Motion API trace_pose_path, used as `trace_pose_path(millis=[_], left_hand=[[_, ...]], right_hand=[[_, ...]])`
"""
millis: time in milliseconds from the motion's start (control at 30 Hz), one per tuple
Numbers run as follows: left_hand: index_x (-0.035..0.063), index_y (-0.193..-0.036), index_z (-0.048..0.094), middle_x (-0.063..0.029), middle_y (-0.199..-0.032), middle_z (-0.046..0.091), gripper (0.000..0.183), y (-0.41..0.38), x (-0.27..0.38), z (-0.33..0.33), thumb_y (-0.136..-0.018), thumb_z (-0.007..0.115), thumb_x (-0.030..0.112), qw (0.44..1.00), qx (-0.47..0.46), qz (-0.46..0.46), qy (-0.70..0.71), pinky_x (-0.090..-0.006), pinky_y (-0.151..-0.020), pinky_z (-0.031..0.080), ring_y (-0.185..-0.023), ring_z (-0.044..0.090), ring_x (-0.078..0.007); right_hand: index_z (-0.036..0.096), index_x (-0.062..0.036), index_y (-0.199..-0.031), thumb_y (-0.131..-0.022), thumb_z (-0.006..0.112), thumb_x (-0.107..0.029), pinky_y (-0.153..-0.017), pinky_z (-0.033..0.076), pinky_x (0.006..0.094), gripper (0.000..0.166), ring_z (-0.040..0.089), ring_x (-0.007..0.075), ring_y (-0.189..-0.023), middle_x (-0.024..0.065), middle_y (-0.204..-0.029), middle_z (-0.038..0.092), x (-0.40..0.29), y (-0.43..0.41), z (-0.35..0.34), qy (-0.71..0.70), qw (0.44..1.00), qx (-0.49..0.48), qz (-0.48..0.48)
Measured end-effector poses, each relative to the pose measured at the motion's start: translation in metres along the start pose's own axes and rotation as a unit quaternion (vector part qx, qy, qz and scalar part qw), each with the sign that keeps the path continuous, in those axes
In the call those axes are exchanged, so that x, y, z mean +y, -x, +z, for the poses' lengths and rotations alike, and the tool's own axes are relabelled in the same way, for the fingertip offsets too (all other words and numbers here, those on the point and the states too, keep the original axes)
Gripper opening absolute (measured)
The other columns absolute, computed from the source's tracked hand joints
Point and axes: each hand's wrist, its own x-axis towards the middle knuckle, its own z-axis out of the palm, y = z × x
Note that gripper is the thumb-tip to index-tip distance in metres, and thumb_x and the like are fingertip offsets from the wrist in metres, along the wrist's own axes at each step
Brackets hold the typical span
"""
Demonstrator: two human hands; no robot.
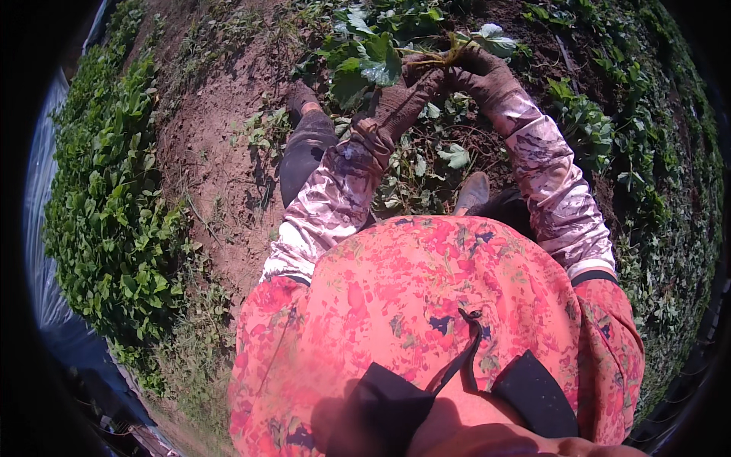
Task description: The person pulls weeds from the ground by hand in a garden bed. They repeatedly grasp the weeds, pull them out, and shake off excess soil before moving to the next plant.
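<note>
My left hand (402, 103), in a soil-covered glove, is closed around the stems of a leafy green plant (380, 60) whose broad lobed leaves spread to the left. Beside it, my right hand (485, 71), also in a muddy glove, pinches the yellowish base of the stems (453, 52). The two hands meet at the fingertips above the planted ground. A pale leaf (495, 40) sticks out past the right hand's fingers. Patterned sleeves cover both forearms. The undersides of the fingers are hidden.
Low green plants (457, 155) and dark soil lie below my hands. A bare reddish dirt path (197, 143) runs at the left, with a dense leafy row (114, 217) and plastic sheeting (43, 228) beyond. More leafy growth (657, 171) covers the right. My shoe (473, 191) rests among plants.
</note>
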Motion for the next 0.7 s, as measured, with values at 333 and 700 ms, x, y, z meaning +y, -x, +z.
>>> trace_pose_path(millis=[333,700], left_hand=[[0.0,-0.106,0.059,-0.0079,-0.1,0.062,0.027,0.004,0.011,-0.005,-0.088,0.061,0.019,0.999,-0.016,-0.012,0.046,-0.0259,-0.075,0.049,-0.086,0.059,-0.0123],[0.0013,-0.106,0.059,-0.0035,-0.091,0.063,0.025,0.01,0.024,-0.007,-0.089,0.059,0.019,0.97,-0.076,-0.211,0.096,-0.0222,-0.065,0.05,-0.075,0.058,-0.0085]], right_hand=[[0.063,-0.0022,-0.099,-0.082,0.067,-0.017,-0.068,0.049,0.0262,0.024,0.06,0.0123,-0.074,0.0036,-0.085,0.065,-0.024,0.003,0.006,0.08,0.992,-0.044,0.086],[0.061,-0.001,-0.096,-0.081,0.064,-0.013,-0.073,0.05,0.0293,0.02,0.061,0.0153,-0.081,0.0078,-0.085,0.064,-0.034,0.014,0.013,0.116,0.992,-0.032,0.041]])
